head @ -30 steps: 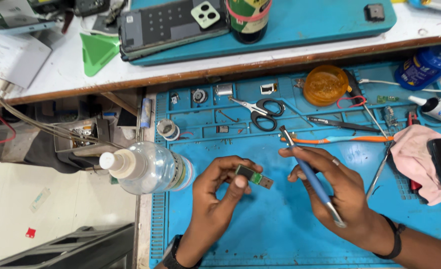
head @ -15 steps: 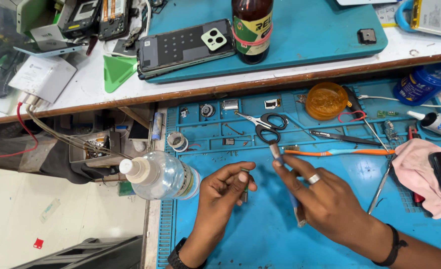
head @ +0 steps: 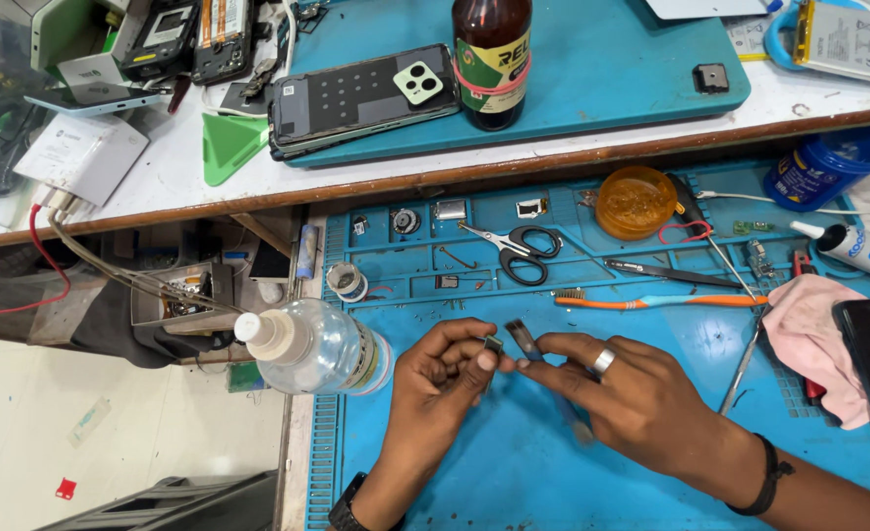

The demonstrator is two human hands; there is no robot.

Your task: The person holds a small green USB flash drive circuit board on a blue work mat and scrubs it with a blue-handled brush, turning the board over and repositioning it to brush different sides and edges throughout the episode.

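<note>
The left hand (head: 445,379) pinches a tiny component (head: 493,344); the right hand (head: 632,393) holds a thin tool (head: 525,339) against it. A slip could drop the component among loose bits on the blue mat (head: 514,472).

On my bench: one scissors (head: 516,248), one orange toothbrush (head: 651,301), one brown bottle (head: 492,61), one clear plastic bottle (head: 317,349), one pink cloth (head: 816,344), one blue tub (head: 820,167).

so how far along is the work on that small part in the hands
Done: a phone lies on the upper mat, its back showing. In hand: the left hand pinches a small part while the right hand brings a thin tool to it. Left: the part is not yet fitted anywhere.
</note>
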